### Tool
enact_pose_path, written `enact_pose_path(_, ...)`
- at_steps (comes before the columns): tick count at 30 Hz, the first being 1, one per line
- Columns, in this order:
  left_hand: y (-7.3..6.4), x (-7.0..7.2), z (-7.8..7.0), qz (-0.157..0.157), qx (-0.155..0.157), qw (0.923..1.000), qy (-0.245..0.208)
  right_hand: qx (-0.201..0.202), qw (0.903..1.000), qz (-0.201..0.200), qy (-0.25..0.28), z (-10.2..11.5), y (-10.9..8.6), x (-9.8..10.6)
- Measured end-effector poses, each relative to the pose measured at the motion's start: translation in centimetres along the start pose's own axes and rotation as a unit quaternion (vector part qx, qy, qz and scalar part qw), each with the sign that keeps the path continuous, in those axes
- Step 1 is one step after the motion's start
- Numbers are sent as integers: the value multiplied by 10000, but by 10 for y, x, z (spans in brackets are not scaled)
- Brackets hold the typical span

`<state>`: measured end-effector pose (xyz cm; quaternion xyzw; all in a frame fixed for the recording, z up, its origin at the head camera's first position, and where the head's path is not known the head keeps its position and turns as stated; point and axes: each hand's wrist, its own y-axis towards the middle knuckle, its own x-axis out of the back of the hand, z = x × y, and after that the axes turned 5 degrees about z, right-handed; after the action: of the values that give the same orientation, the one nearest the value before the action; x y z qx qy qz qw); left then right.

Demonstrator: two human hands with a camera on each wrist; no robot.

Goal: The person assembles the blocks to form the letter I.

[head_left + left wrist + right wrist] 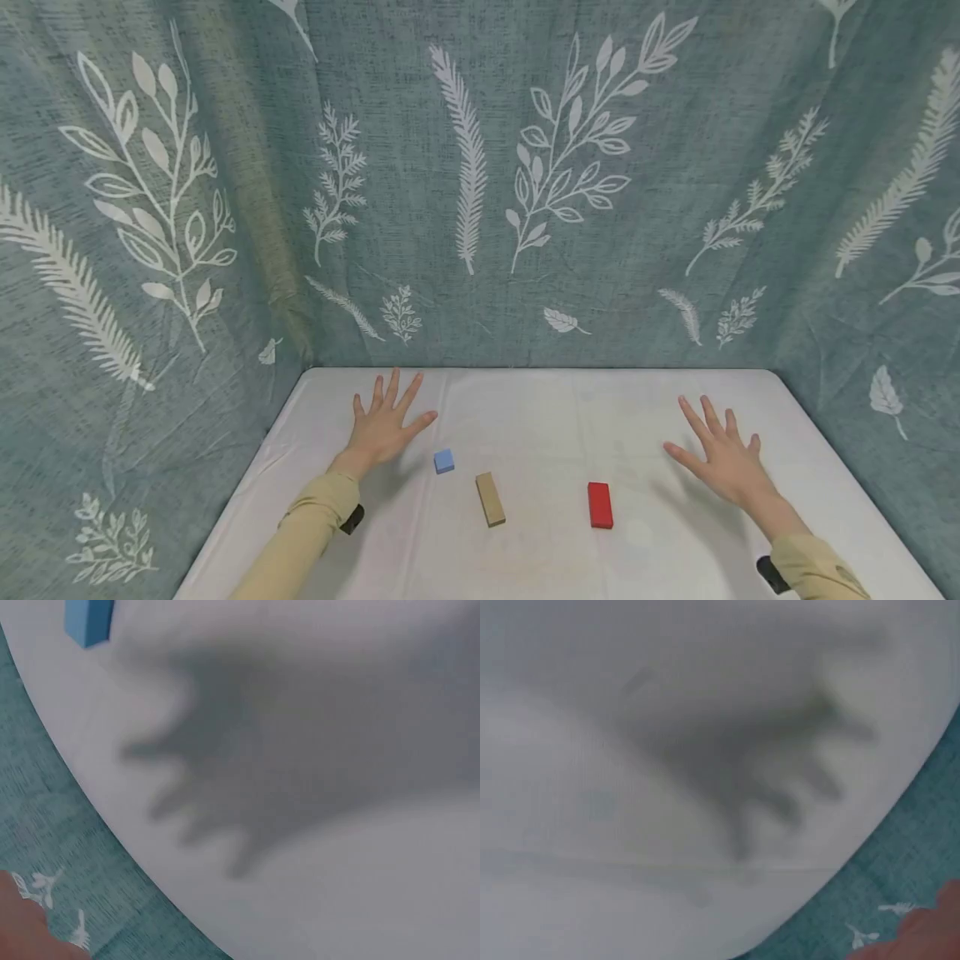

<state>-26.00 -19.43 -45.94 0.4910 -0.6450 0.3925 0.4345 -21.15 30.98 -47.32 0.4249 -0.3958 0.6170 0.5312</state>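
My left hand (381,429) is held over the left side of the table with its fingers spread, holding nothing. Nearest to it is a small blue block (444,461), just right of the thumb; part of the blue block (88,621) shows at the top of the left wrist view. A tan oblong block (491,499) lies a little nearer and to the right. Over the right side, my right hand (726,462) also has spread fingers and holds nothing. The red rectangular block (600,505) lies to the left of that hand.
A white cloth covers the table (540,425), and both hands cast shadows on it. Blue-green curtains (420,167) with white leaf prints hang behind the table and along its sides. Each wrist carries a dark band device under a beige sleeve (300,533).
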Motion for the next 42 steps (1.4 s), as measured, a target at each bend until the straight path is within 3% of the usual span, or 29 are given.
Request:
enact_pose_path(9,-5,-3,-19,-147,-393,9988,-242,249,9995,87,157,15,-2,-7)
enact_pose_path(19,-6,-7,-37,13,-736,9956,-584,600,9893,432,1259,27,-2,-14)
enact_pose_path(25,-8,-12,-43,88,-879,9926,-835,742,9836,619,1521,34,-7,-19)
enact_pose_path(33,-12,-20,-52,190,-1029,9841,-1433,958,9770,940,1656,43,-11,-27)
enact_pose_path(42,-16,-25,-61,387,-1238,9729,-1915,890,9731,1210,1747,54,-13,-30)
